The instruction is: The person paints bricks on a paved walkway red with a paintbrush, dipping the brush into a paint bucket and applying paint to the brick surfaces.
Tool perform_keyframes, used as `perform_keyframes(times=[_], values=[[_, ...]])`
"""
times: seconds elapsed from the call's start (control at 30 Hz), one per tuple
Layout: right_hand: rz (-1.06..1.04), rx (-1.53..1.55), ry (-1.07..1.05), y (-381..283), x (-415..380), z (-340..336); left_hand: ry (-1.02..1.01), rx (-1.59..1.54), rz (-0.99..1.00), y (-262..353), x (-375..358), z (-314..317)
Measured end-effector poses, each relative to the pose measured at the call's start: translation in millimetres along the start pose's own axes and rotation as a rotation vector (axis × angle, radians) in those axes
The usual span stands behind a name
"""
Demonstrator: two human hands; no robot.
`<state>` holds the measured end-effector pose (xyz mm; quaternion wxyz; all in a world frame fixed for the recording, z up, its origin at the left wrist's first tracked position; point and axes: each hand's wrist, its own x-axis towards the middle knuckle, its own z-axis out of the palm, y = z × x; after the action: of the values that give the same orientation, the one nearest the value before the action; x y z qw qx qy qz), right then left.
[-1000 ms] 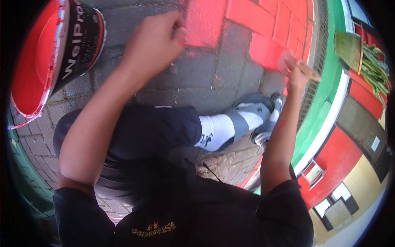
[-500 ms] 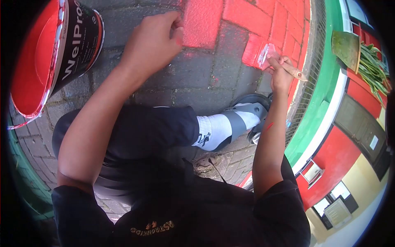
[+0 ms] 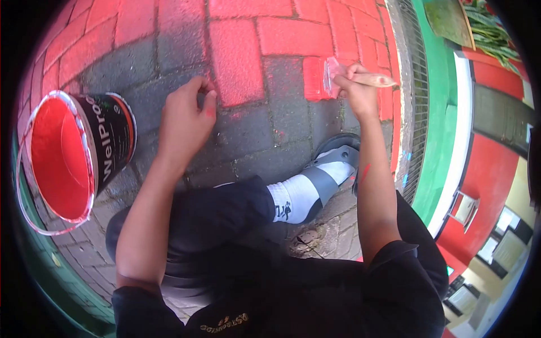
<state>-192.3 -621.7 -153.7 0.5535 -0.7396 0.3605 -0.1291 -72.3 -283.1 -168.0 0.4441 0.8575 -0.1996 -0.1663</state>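
Observation:
My right hand point(image 3: 360, 93) grips a paintbrush point(image 3: 378, 80) by its pale wooden handle. The brush's red-coated bristle end rests on a paving brick point(image 3: 313, 79) that carries wet red paint. Over the grey bricks to the left hovers my left hand point(image 3: 186, 121), fingers loosely curled with a gap to the thumb, holding nothing; a red smear marks it. Left of that hand is a black paint bucket point(image 3: 107, 135) with red paint inside, its rim and wire handle streaked with paint.
Unpainted grey bricks point(image 3: 259, 138) lie between my hands and my sandalled foot point(image 3: 335, 163). Red-painted bricks point(image 3: 236, 62) spread across the far side. To the right run a drain grate point(image 3: 417, 73) and a green ledge point(image 3: 442, 112), with a potted plant point(image 3: 490, 31) beyond.
The view has shifted, bringing more of the bucket and the far red bricks into sight. The brush stays against the same brick, whose red patch looks slightly wider. My left hand remains raised and without anything.

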Motion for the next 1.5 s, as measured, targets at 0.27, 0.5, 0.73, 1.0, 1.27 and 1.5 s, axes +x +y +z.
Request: perform_keyframes(times=[0.27, 0.5, 0.73, 1.0, 1.27, 1.5], values=[[-0.014, -0.075, -0.111, 13, 23, 8, -0.008, -0.015, -0.014, 1, 0, 0], [-0.02, -0.138, -0.071, 2, 24, 0, -0.01, 0.008, -0.026, 1, 0, 0], [-0.053, -0.14, -0.021, -3, 23, -6, 0.017, -0.013, 0.001, -1, 0, 2], [-0.078, -0.351, 0.23, 37, 45, -92, -0.015, 0.029, -0.023, -1, 1, 3], [-0.456, -0.354, -0.258, 26, 13, -14, -0.035, 0.049, -0.022, -3, 0, 9], [0.129, -0.107, 0.196, 53, 54, -98, -0.054, 0.076, -0.032, -1, -2, 7]])
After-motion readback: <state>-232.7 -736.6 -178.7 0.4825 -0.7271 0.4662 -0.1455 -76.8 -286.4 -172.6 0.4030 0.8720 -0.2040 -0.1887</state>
